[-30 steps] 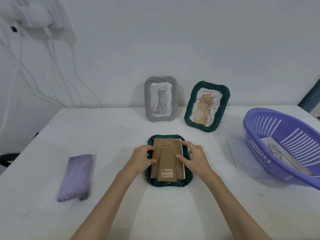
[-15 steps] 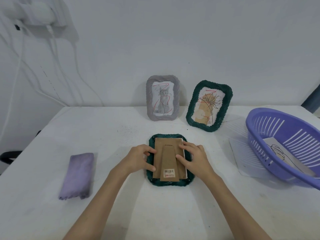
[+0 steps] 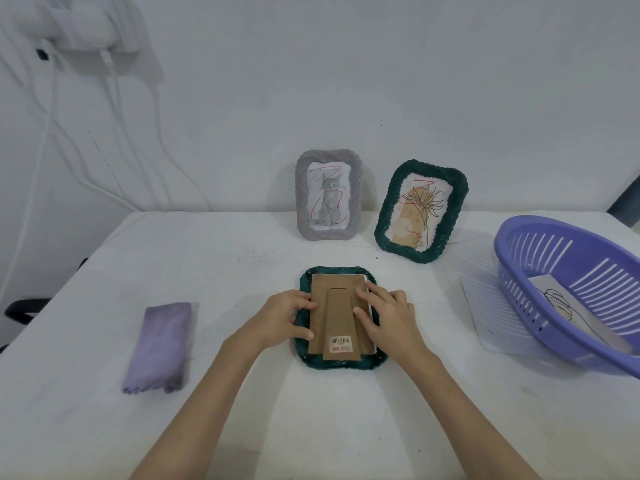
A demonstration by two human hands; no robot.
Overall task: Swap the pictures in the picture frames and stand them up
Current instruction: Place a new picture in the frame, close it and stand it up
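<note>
**Cardboard backing seated in the face-down green frame**

Brown cardboard is what I work on: the backing board (image 3: 341, 317) of a dark green woven frame (image 3: 339, 362) that lies face down on the white table (image 3: 346, 427), directly in front of me. The long axis of the frame runs away from me, with the barcode sticker (image 3: 340, 342) at the near end and the slot of the folded easel leg (image 3: 341, 323) at the far end.

My left hand (image 3: 282, 318) rests on the left edge of the frame, fingers curled, fingertips touching the board's left edge. My right hand (image 3: 388, 315) lies on the right half, fingers fairly straight and pressing down on the board; a thin white picture edge (image 3: 370, 299) shows beside them. Neither hand lifts anything.

Both hands sit equally near. I judge the board is being pressed home, after which the easel leg must be pulled out from its near end and the frame raised.

Two frames already stand at the wall: a grey one with a cat drawing (image 3: 328, 195) and a green one with a plant drawing (image 3: 420, 211). A purple basket (image 3: 554, 306) holding another picture sits to my right, a folded purple cloth (image 3: 157, 348) to my left.
</note>
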